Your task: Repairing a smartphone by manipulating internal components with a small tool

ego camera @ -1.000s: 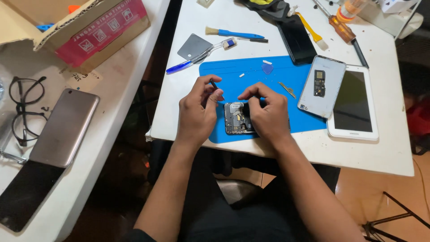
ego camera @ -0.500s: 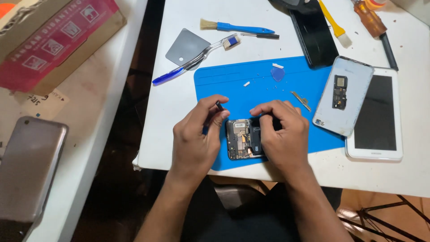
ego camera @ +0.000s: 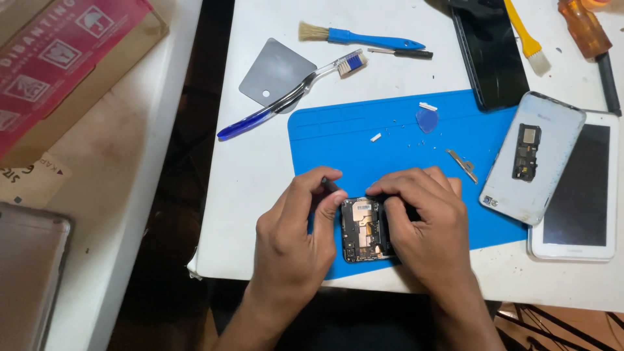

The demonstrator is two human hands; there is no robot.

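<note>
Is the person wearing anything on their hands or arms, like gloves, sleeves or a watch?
No. The left hand and right hand are bare: no gloves, rings or watch show. Both forearms are uncovered to the frame's bottom edge, with no sleeve in view.

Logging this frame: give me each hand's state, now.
Left hand: closed on a thin dark tool, beside the opened phone.
Right hand: fingers curled over the opened phone, holding it on the blue mat.

Opened phone (ego camera: 361, 229) half under fingers (ego camera: 396, 214)
</note>
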